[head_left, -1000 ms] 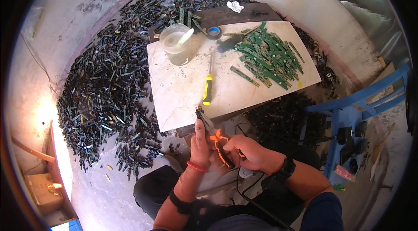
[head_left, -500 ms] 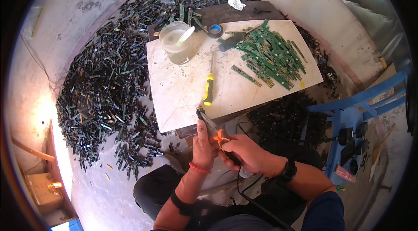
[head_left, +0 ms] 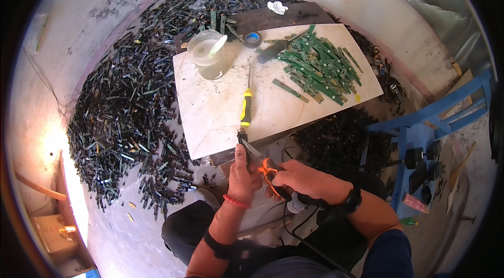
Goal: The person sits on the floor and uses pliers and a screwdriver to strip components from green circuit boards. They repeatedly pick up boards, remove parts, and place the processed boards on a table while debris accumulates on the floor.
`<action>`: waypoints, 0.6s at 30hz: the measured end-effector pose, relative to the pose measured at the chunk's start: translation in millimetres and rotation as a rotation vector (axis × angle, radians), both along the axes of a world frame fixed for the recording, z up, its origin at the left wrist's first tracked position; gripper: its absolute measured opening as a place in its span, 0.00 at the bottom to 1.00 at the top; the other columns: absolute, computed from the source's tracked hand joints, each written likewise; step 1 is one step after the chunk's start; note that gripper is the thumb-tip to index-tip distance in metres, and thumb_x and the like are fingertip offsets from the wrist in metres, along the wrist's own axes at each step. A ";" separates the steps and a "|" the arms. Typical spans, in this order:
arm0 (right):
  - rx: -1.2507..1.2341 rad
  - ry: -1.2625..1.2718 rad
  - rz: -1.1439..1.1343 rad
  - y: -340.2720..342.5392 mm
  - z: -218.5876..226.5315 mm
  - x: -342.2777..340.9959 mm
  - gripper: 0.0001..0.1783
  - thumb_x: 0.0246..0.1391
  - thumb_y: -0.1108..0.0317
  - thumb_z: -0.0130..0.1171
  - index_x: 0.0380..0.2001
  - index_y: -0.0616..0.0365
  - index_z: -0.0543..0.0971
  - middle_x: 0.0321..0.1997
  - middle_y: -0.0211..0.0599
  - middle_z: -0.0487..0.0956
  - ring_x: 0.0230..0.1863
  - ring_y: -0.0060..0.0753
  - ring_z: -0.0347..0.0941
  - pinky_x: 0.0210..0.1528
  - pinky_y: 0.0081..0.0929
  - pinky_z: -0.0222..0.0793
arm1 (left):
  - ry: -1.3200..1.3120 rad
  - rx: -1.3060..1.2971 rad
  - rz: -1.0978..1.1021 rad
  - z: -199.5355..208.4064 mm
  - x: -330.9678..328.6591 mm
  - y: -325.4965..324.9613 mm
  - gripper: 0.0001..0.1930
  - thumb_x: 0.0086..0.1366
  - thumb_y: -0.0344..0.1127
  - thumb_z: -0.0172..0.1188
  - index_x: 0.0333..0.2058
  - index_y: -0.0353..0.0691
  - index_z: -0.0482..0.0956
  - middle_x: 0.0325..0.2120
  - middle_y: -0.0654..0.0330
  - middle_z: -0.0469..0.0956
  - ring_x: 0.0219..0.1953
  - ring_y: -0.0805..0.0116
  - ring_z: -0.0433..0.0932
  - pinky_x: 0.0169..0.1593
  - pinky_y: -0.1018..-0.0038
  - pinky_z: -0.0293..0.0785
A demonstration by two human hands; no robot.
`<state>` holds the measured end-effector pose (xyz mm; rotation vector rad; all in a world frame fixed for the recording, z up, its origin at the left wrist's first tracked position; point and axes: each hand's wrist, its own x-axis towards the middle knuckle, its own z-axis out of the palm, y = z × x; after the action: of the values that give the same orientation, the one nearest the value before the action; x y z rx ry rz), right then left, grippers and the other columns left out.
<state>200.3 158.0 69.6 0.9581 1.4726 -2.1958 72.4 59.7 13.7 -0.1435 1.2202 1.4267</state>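
Below the near edge of a white board [head_left: 210, 134], my left hand [head_left: 241, 183] is closed round a dark, narrow strip-like piece [head_left: 242, 136], thumb laid along it. It looks like a strip from the heap, but its exact kind is unclear. My right hand [head_left: 304, 179] grips pliers [head_left: 269, 168] with orange and black handles. Their metal jaws point up and left and lie against or right beside the strip; contact cannot be made out. A yellow and black screwdriver [head_left: 245, 107] rests on the board just beyond the strip, shaft pointing away.
Green circuit-board strips [head_left: 320, 65] are piled on the board's right. A clear tub [head_left: 212, 68] with a white-handled utensil stands far left, near a tape roll [head_left: 252, 39]. Dark strips [head_left: 121, 99] cover the floor at left. A blue chair [head_left: 401, 157] stands right; a black cable [head_left: 296, 233] crosses my lap.
The pliers have turned slightly and more of their handles shows. Both hands keep their grips. The whole view has shifted a little, moving the board and its things slightly left.
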 end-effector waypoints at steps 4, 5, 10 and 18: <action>-0.094 0.016 -0.093 -3.9 7.9 -3.3 0.16 0.48 0.63 0.45 0.31 0.64 0.77 0.25 0.37 0.78 0.23 0.24 0.72 0.22 0.21 0.60 | 0.032 -0.031 0.053 7.2 3.1 5.1 0.28 0.61 0.66 0.43 0.15 0.50 0.58 0.07 0.71 0.53 0.07 0.80 0.47 0.11 0.81 0.40; -0.132 0.019 -0.106 -3.9 10.9 -4.1 0.17 0.49 0.63 0.45 0.33 0.64 0.77 0.26 0.38 0.78 0.24 0.25 0.73 0.22 0.21 0.60 | 0.053 -0.020 0.020 5.2 1.2 3.8 0.29 0.61 0.67 0.41 0.18 0.45 0.64 0.09 0.69 0.58 0.09 0.80 0.51 0.12 0.81 0.44; -0.321 0.004 -0.127 -5.7 11.9 -5.0 0.19 0.52 0.61 0.42 0.38 0.63 0.74 0.32 0.38 0.79 0.30 0.29 0.76 0.24 0.20 0.63 | 0.201 0.076 0.029 1.2 4.7 3.3 0.37 0.64 0.66 0.36 0.31 0.33 0.77 0.16 0.60 0.74 0.16 0.75 0.70 0.18 0.80 0.63; -0.477 0.103 -0.230 -15.2 7.7 -9.3 0.20 0.54 0.61 0.36 0.36 0.64 0.73 0.33 0.38 0.78 0.34 0.33 0.76 0.26 0.24 0.69 | 0.324 0.077 -0.111 5.7 -2.0 2.8 0.38 0.65 0.63 0.32 0.28 0.31 0.78 0.21 0.52 0.78 0.22 0.66 0.77 0.29 0.72 0.75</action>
<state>191.0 142.8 77.3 0.8889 0.8352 -2.6242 70.5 62.5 19.4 0.2135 1.4092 1.4332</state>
